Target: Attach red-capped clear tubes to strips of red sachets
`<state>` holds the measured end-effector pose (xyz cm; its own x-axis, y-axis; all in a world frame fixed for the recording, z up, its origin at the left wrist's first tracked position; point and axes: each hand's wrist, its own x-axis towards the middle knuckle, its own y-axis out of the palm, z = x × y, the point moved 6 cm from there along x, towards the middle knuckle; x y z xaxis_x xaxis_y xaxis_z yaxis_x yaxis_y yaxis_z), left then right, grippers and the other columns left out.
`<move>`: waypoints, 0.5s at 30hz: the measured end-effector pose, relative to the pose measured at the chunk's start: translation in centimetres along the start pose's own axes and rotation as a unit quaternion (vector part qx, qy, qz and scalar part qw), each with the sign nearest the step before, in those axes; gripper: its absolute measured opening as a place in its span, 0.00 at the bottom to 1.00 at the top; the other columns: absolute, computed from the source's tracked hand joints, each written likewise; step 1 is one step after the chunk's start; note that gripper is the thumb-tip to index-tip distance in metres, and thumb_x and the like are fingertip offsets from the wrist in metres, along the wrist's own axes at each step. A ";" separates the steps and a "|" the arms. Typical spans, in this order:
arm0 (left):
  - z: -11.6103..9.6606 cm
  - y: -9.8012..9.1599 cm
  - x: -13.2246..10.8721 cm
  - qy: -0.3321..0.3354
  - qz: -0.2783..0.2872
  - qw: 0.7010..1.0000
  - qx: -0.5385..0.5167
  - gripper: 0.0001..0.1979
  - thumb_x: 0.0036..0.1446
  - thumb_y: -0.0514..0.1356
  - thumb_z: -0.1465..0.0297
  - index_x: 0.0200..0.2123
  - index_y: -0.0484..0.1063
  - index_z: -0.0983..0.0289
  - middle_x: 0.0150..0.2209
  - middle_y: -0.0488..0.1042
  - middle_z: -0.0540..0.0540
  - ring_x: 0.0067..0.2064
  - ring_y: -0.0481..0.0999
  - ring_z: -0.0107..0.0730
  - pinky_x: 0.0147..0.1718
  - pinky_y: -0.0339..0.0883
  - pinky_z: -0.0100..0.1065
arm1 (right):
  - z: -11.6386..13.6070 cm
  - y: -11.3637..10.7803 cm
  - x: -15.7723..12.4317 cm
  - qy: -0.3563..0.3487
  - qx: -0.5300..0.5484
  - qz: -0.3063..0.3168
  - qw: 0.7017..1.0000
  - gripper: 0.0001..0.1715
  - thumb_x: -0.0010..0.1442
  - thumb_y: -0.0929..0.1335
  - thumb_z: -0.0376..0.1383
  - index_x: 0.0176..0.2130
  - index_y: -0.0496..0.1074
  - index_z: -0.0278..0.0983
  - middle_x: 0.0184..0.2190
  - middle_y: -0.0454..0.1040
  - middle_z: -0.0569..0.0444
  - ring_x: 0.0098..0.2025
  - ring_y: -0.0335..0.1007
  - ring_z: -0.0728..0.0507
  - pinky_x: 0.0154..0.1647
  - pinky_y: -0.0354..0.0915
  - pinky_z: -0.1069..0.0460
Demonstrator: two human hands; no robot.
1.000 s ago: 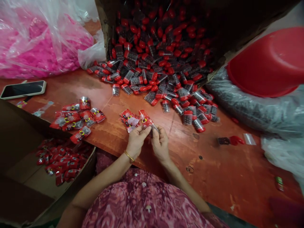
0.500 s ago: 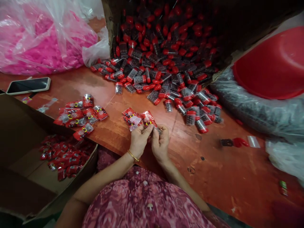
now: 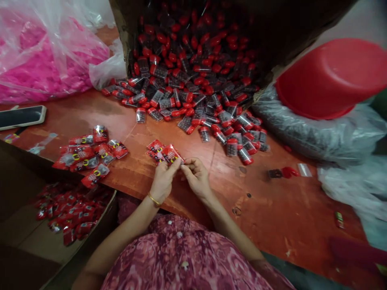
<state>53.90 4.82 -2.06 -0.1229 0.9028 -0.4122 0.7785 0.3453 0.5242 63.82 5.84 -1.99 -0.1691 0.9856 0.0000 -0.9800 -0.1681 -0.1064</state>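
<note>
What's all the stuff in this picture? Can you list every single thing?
tubs: a big heap, clear with red caps, spilling from the tipped box onto the table
tipped box: one, brown, top middle
packets: about a dozen, red, left on the table
spare packets: a few, red, by the hands
low box: one, brown, bottom left, red packets inside
pink bag: one, clear, full of pink bits, top left
phone: one, dark screen, left edge
basin: one, red, top right
dark bag: one, clear, dark bits inside, under the basin
table: one, reddish brown
bangle: one, gold, left wrist
left hand, right hand: fingers pinch the held packet, red
</note>
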 end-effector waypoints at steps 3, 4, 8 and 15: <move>-3.1 -3.2 0.7 0.005 -0.082 0.993 -0.082 0.10 0.49 0.64 0.64 0.29 0.71 0.66 0.30 0.78 0.52 0.34 0.77 0.28 0.37 0.68 0.30 | 1.4 -3.0 1.7 -0.072 -0.243 -0.059 0.966 0.16 0.60 0.61 0.46 0.38 0.66 0.37 0.31 0.73 0.51 0.32 0.68 0.45 0.34 0.65 0.49; -4.6 -5.0 1.0 0.028 -0.132 0.983 -0.122 0.10 0.53 0.61 0.63 0.29 0.71 0.65 0.30 0.78 0.51 0.35 0.77 0.27 0.39 0.69 0.30 | 1.8 -4.9 2.3 -0.095 -0.333 -0.106 0.932 0.17 0.61 0.60 0.46 0.40 0.67 0.36 0.36 0.73 0.46 0.38 0.68 0.41 0.41 0.64 0.46; -10.0 -11.3 1.1 0.187 -0.293 0.914 -0.207 0.20 0.60 0.48 0.55 0.25 0.70 0.60 0.34 0.78 0.48 0.47 0.74 0.24 0.44 0.67 0.26 | 1.2 -12.9 3.9 -0.024 -0.560 -0.292 0.775 0.27 0.59 0.60 0.45 0.50 0.66 0.28 0.51 0.66 0.31 0.52 0.59 0.29 0.48 0.55 0.35; -7.4 -7.0 2.2 0.171 -0.174 0.954 0.174 0.20 0.46 0.61 0.53 0.35 0.74 0.64 0.44 0.77 0.60 0.49 0.74 0.42 0.51 0.64 0.44 | -3.0 -9.1 2.4 -0.078 -0.612 -0.107 0.780 0.24 0.63 0.58 0.41 0.53 0.65 0.32 0.53 0.68 0.39 0.54 0.58 0.33 0.51 0.55 0.40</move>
<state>43.61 6.35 -1.10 -0.5584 0.8008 -0.2166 0.8041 0.5867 0.0962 72.65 9.77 -4.05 -0.1192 0.9585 0.2588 -0.1697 0.2372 -0.9565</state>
